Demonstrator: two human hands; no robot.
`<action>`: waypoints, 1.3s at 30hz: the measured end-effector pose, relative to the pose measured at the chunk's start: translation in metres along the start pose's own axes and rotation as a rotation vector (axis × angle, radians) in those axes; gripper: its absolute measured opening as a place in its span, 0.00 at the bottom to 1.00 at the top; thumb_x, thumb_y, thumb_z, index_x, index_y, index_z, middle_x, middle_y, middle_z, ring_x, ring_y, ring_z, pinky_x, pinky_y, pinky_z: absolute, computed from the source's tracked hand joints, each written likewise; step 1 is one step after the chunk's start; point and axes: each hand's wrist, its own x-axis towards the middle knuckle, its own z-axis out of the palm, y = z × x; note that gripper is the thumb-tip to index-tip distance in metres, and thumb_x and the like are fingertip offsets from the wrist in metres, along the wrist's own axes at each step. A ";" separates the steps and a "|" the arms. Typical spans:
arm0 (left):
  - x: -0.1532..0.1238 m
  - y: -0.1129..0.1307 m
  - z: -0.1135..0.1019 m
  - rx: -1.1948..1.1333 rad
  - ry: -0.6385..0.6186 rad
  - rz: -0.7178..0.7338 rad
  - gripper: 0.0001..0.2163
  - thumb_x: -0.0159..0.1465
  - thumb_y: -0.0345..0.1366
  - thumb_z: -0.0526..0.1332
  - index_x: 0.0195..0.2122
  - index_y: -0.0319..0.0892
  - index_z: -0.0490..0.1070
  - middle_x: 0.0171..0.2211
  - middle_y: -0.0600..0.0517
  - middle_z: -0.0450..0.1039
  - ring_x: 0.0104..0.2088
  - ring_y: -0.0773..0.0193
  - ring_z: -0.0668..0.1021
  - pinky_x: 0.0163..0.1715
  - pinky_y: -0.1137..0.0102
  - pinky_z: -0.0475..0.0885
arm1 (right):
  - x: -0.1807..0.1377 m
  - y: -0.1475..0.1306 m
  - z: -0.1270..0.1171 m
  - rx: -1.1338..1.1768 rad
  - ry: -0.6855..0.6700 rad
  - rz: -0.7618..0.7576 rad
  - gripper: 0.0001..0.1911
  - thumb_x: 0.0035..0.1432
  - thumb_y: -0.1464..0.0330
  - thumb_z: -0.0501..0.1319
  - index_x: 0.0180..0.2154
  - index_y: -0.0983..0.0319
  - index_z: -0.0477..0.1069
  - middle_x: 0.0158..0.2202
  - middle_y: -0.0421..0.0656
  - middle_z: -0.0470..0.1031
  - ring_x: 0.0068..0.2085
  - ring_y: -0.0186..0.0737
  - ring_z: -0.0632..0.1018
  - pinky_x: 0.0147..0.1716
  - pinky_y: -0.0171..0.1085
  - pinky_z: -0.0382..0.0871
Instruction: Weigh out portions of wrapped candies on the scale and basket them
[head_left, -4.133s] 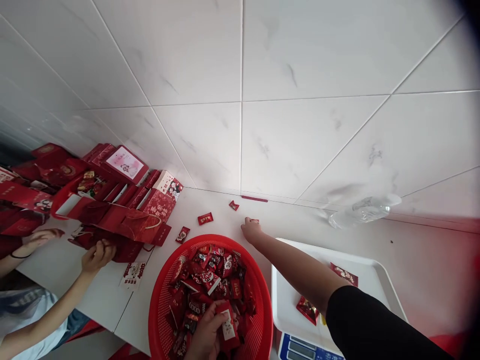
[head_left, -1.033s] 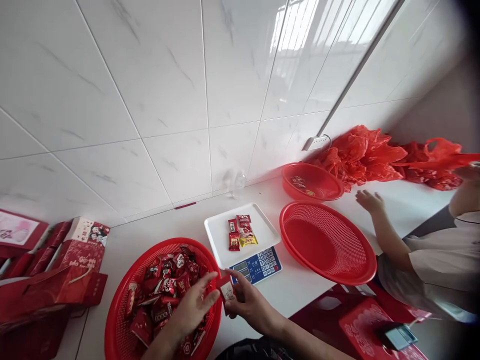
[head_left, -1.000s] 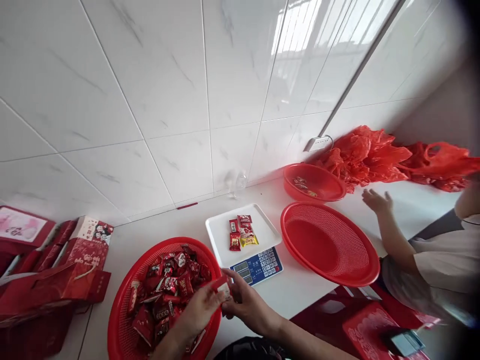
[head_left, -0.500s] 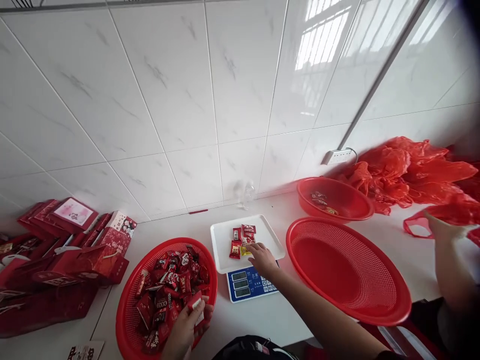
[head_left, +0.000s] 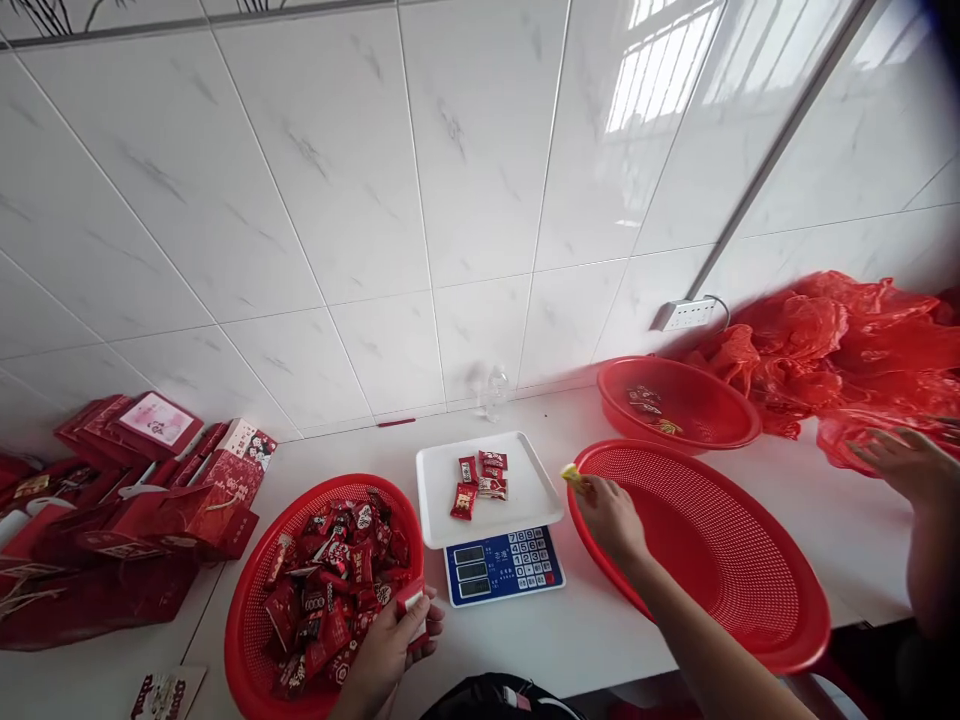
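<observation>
My left hand (head_left: 390, 645) rests at the near rim of a red basket (head_left: 251, 590) heaped with red wrapped candies, its fingers closed on a small red and white packet (head_left: 414, 612). Over the near left rim of the large empty red basket (head_left: 720, 560), my right hand (head_left: 609, 510) pinches a small yellow candy (head_left: 571, 473). Between the two baskets stands a digital scale (head_left: 501, 565) whose white tray (head_left: 525, 495) carries a few red candies (head_left: 478, 482).
A smaller red basin (head_left: 679, 405) with a few candies sits behind, next to crumpled red plastic bags (head_left: 832, 340). Another person's hand (head_left: 904, 462) reaches in at the right. Red gift boxes and bags (head_left: 142, 500) crowd the left. A clear bottle (head_left: 491, 390) stands by the tiled wall.
My right hand has lifted the yellow candy off the scale tray and carried it right to the empty basket's rim. My left hand stays at the candy basket with its packet.
</observation>
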 end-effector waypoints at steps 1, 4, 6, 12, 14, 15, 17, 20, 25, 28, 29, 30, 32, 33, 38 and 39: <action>0.002 0.000 0.001 0.009 -0.016 -0.004 0.24 0.44 0.52 0.66 0.37 0.39 0.72 0.31 0.48 0.75 0.33 0.63 0.75 0.34 0.69 0.69 | -0.001 0.011 -0.005 -0.052 0.025 0.055 0.20 0.57 0.61 0.50 0.48 0.61 0.65 0.44 0.51 0.70 0.45 0.51 0.70 0.41 0.46 0.64; 0.006 0.001 0.003 0.020 -0.060 -0.014 0.24 0.45 0.52 0.66 0.37 0.40 0.72 0.31 0.48 0.74 0.33 0.63 0.75 0.35 0.68 0.69 | -0.006 0.016 -0.005 -0.121 0.038 0.055 0.25 0.57 0.58 0.49 0.54 0.61 0.60 0.53 0.53 0.63 0.53 0.55 0.64 0.45 0.51 0.62; 0.007 0.001 0.004 0.018 -0.078 -0.023 0.23 0.45 0.51 0.66 0.37 0.40 0.72 0.32 0.48 0.74 0.34 0.62 0.75 0.35 0.68 0.70 | -0.009 -0.006 0.008 -0.067 -0.047 -0.042 0.27 0.57 0.57 0.49 0.55 0.62 0.58 0.57 0.53 0.58 0.57 0.53 0.59 0.51 0.49 0.58; 0.011 0.004 0.004 0.010 -0.065 -0.055 0.24 0.43 0.51 0.67 0.36 0.39 0.73 0.31 0.47 0.75 0.34 0.62 0.75 0.35 0.68 0.70 | -0.006 -0.113 0.068 0.009 -0.466 -0.102 0.38 0.52 0.45 0.49 0.60 0.55 0.49 0.65 0.48 0.43 0.64 0.54 0.41 0.58 0.52 0.41; 0.013 0.004 0.001 -0.006 -0.050 -0.055 0.24 0.43 0.51 0.67 0.37 0.39 0.73 0.31 0.48 0.75 0.33 0.62 0.75 0.35 0.68 0.70 | -0.003 -0.135 0.083 -0.045 -0.526 -0.057 0.44 0.49 0.43 0.49 0.62 0.59 0.45 0.65 0.52 0.41 0.64 0.57 0.37 0.58 0.54 0.34; 0.014 0.004 -0.001 -0.016 -0.047 -0.059 0.24 0.43 0.50 0.68 0.37 0.39 0.73 0.31 0.48 0.75 0.33 0.63 0.75 0.35 0.68 0.70 | -0.002 -0.142 0.088 -0.075 -0.540 -0.035 0.46 0.48 0.43 0.50 0.62 0.61 0.43 0.65 0.54 0.40 0.64 0.58 0.37 0.57 0.54 0.31; 0.017 0.004 -0.005 -0.032 -0.042 -0.082 0.24 0.43 0.50 0.68 0.37 0.39 0.72 0.31 0.48 0.75 0.34 0.62 0.75 0.35 0.68 0.70 | 0.000 -0.148 0.096 -0.121 -0.542 0.000 0.49 0.48 0.44 0.52 0.63 0.63 0.42 0.65 0.57 0.40 0.64 0.61 0.38 0.56 0.55 0.29; 0.023 0.005 -0.010 -0.041 -0.023 -0.108 0.24 0.42 0.49 0.69 0.36 0.39 0.73 0.30 0.48 0.75 0.33 0.63 0.76 0.34 0.69 0.70 | 0.000 -0.145 0.101 -0.136 -0.498 -0.005 0.43 0.51 0.47 0.52 0.62 0.64 0.46 0.64 0.58 0.43 0.63 0.60 0.42 0.56 0.54 0.31; 0.032 0.009 -0.005 -0.027 -0.044 -0.109 0.24 0.41 0.49 0.69 0.36 0.39 0.73 0.29 0.48 0.75 0.32 0.63 0.75 0.33 0.69 0.70 | -0.001 -0.131 0.097 0.001 -0.379 -0.081 0.27 0.54 0.60 0.55 0.56 0.60 0.59 0.60 0.50 0.56 0.60 0.52 0.55 0.56 0.48 0.43; 0.035 0.012 0.002 -0.009 -0.062 -0.073 0.23 0.43 0.50 0.68 0.35 0.39 0.73 0.29 0.48 0.75 0.32 0.64 0.75 0.32 0.70 0.70 | -0.001 -0.125 0.095 0.186 -0.299 -0.082 0.21 0.51 0.67 0.57 0.50 0.57 0.65 0.55 0.47 0.63 0.55 0.50 0.62 0.52 0.46 0.54; 0.035 0.013 0.003 0.001 -0.062 -0.064 0.22 0.43 0.50 0.67 0.35 0.39 0.73 0.29 0.49 0.75 0.31 0.64 0.75 0.32 0.70 0.70 | -0.001 -0.124 0.096 0.231 -0.285 -0.068 0.20 0.50 0.69 0.57 0.48 0.56 0.67 0.54 0.47 0.64 0.53 0.49 0.64 0.50 0.45 0.56; 0.035 0.013 0.004 0.013 -0.062 -0.061 0.22 0.43 0.50 0.67 0.35 0.39 0.73 0.29 0.49 0.74 0.31 0.64 0.74 0.32 0.70 0.69 | 0.000 -0.123 0.096 0.263 -0.275 -0.053 0.19 0.49 0.70 0.58 0.46 0.57 0.68 0.52 0.47 0.66 0.51 0.49 0.66 0.48 0.43 0.59; 0.036 0.013 0.004 0.034 -0.071 -0.063 0.22 0.43 0.50 0.67 0.35 0.39 0.73 0.29 0.49 0.74 0.31 0.64 0.74 0.32 0.70 0.69 | 0.001 -0.122 0.098 0.305 -0.263 -0.038 0.16 0.47 0.71 0.59 0.42 0.58 0.70 0.48 0.47 0.68 0.48 0.46 0.69 0.45 0.40 0.62; 0.036 0.013 0.004 0.041 -0.074 -0.065 0.22 0.43 0.50 0.67 0.35 0.39 0.73 0.29 0.48 0.74 0.31 0.64 0.74 0.32 0.70 0.69 | 0.003 -0.121 0.099 0.331 -0.257 -0.031 0.14 0.47 0.71 0.58 0.40 0.58 0.70 0.46 0.46 0.69 0.46 0.44 0.70 0.44 0.39 0.63; 0.039 0.012 -0.001 0.046 -0.083 -0.068 0.23 0.43 0.51 0.67 0.35 0.40 0.72 0.29 0.49 0.74 0.32 0.63 0.75 0.32 0.69 0.69 | 0.012 -0.098 0.080 0.477 -0.199 0.017 0.09 0.48 0.70 0.55 0.34 0.59 0.69 0.39 0.43 0.73 0.36 0.37 0.76 0.36 0.34 0.68; 0.039 0.012 -0.001 0.052 -0.082 -0.066 0.23 0.43 0.51 0.67 0.35 0.40 0.73 0.29 0.49 0.74 0.32 0.63 0.75 0.32 0.69 0.69 | 0.013 -0.087 0.070 0.502 -0.176 0.035 0.09 0.49 0.68 0.54 0.35 0.60 0.68 0.38 0.43 0.74 0.35 0.37 0.76 0.34 0.34 0.68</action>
